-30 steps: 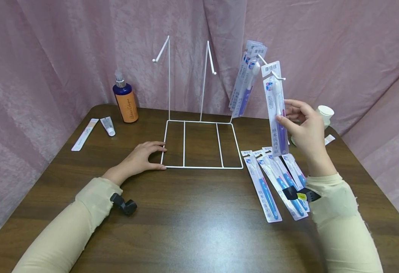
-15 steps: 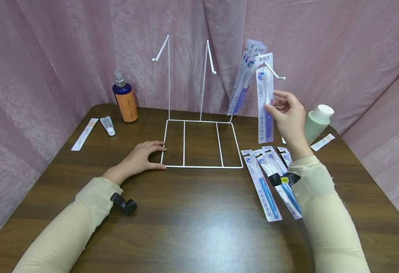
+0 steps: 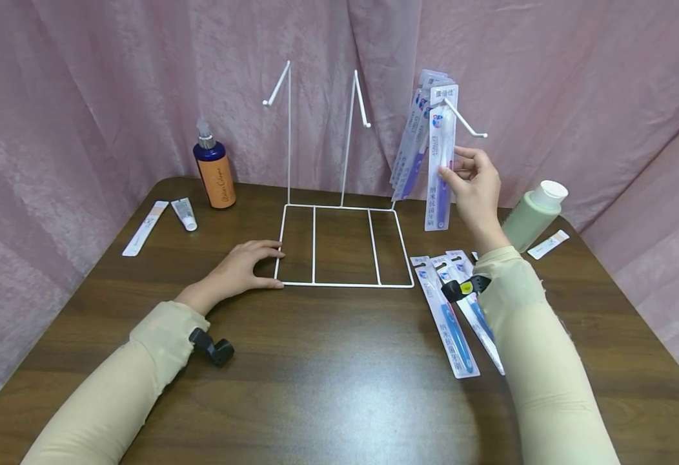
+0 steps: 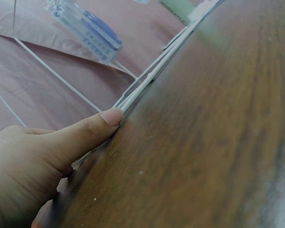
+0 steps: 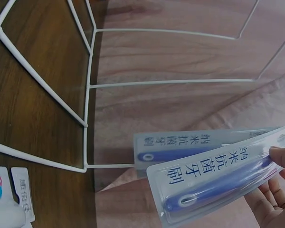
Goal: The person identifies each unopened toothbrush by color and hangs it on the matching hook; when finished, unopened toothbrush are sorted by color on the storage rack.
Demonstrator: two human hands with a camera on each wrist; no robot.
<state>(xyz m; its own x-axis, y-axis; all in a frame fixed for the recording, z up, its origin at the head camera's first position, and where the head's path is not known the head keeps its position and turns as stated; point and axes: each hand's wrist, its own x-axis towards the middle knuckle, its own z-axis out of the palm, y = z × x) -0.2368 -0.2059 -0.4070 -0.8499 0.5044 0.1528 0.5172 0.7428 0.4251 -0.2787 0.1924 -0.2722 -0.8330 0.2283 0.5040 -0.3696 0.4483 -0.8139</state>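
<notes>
In the head view my right hand [image 3: 480,194] pinches a purple toothbrush in a blister pack [image 3: 435,181] by its side edge. The pack hangs upright, its header hole around the right hook [image 3: 468,123] of a white wire display rack [image 3: 345,285]. Behind it, several packed purple toothbrushes [image 3: 412,148] hang on the same hook. The right wrist view shows the held pack [image 5: 213,183] overlapping another hanging pack [image 5: 154,147]. My left hand [image 3: 237,268] rests at the rack base's left side, thumb [image 4: 92,133] touching the front corner and fingers at the side bar.
Packed blue toothbrushes [image 3: 446,320] lie on the table under my right forearm. A green bottle [image 3: 531,216] and a white sachet [image 3: 548,245] stand at right. At left are an orange-labelled spray bottle [image 3: 217,181], a small tube [image 3: 185,215] and a slim packet [image 3: 144,229].
My right hand has moved left and slightly up, sliding the toothbrush pack from the hook's tip back along it towards the hanging packs. The left hand and rack have stayed put.
</notes>
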